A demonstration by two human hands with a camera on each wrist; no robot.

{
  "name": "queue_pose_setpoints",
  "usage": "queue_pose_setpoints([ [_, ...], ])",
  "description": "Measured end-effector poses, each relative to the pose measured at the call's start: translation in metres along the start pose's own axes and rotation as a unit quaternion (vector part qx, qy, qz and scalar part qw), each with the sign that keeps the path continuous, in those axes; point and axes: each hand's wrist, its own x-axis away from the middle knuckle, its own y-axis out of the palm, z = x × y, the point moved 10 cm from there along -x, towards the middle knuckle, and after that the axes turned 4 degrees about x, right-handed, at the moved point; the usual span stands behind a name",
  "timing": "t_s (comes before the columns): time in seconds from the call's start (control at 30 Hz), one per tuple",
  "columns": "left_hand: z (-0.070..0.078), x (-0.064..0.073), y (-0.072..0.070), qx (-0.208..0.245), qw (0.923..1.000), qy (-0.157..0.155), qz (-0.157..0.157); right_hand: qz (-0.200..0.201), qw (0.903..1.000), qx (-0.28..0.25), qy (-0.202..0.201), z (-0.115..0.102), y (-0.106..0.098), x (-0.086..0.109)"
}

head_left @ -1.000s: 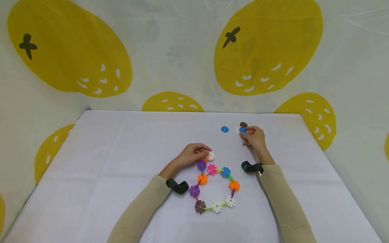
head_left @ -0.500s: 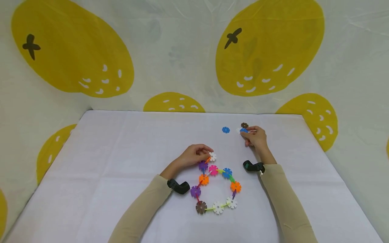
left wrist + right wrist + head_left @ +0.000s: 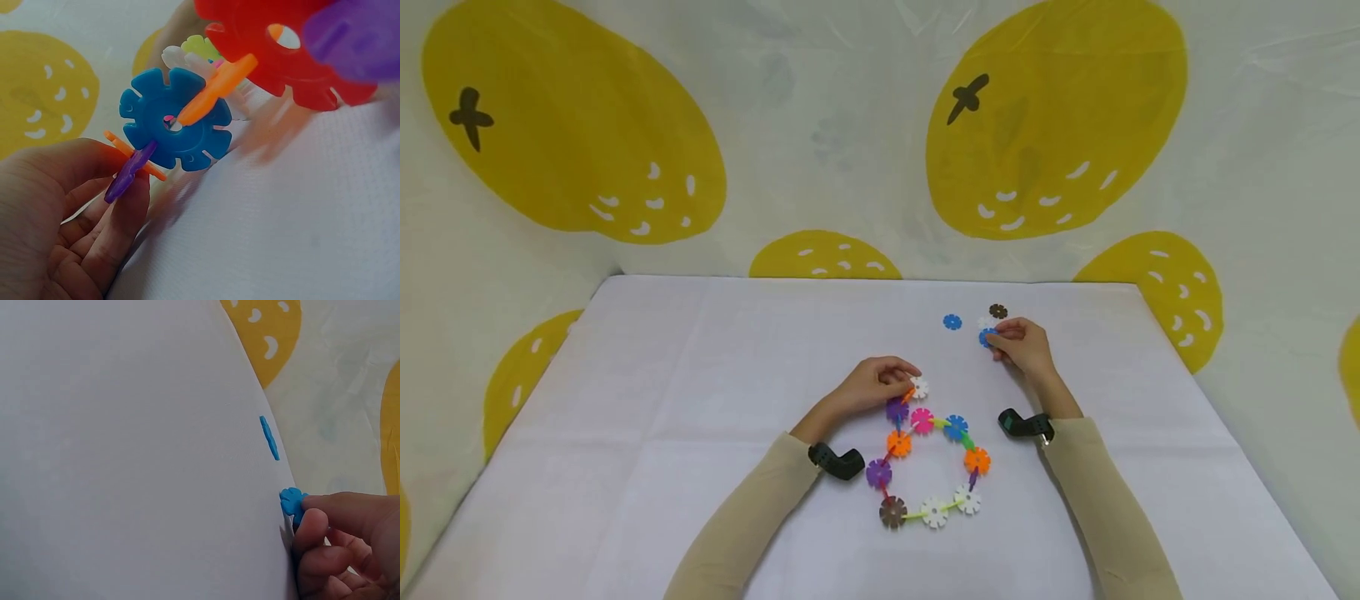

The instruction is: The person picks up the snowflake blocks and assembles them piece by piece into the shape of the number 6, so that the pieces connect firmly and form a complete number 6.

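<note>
My left hand [image 3: 877, 383] pinches the top end of a chain of interlocking snowflake discs, by an orange disc [image 3: 908, 394] between a purple one [image 3: 897, 409] and a white one [image 3: 919, 387]. The left wrist view shows the orange and purple discs edge-on at the fingertips, with a blue disc [image 3: 147, 109] beyond. Below the hand, the chain closes into a ring of many colours, with a brown disc [image 3: 892, 512] at its lower left. My right hand [image 3: 1024, 343] pinches a loose blue snowflake disc [image 3: 986, 337] between thumb and fingers.
Near the far table edge lie another blue disc [image 3: 952, 322], a brown disc [image 3: 997, 311] and a partly hidden white disc [image 3: 984, 322]. A white cloth covers the table [image 3: 737, 350]. Behind it hangs a pale curtain [image 3: 835, 108] with yellow fruit prints.
My right hand has drawn the blue disc a little toward me and left, off the white and brown discs. The left hand keeps its hold on the chain.
</note>
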Motion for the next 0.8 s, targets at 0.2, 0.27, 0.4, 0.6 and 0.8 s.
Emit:
queue_pose_setpoints([
  [0.2,-0.001,0.001,-0.001,0.001,0.9999,-0.01,0.007,-0.02,0.9996,-0.015,-0.014,-0.003,0.006,0.007],
  [0.27,-0.001,0.001,-0.001,0.006,0.9999,-0.007,0.01,-0.024,0.9995,-0.014,-0.013,-0.004,0.009,0.01],
  [0.4,0.004,0.001,-0.001,0.007,1.0,-0.003,0.005,-0.032,0.9994,-0.003,-0.011,-0.006,0.013,0.016],
  [0.6,-0.002,-0.003,0.001,0.001,1.0,-0.004,0.005,-0.084,0.9956,-0.041,-0.012,-0.004,0.025,0.021],
  [0.8,-0.003,0.001,-0.002,0.01,0.9998,-0.011,0.011,-0.157,0.9821,-0.093,-0.047,-0.01,0.046,0.027],
])
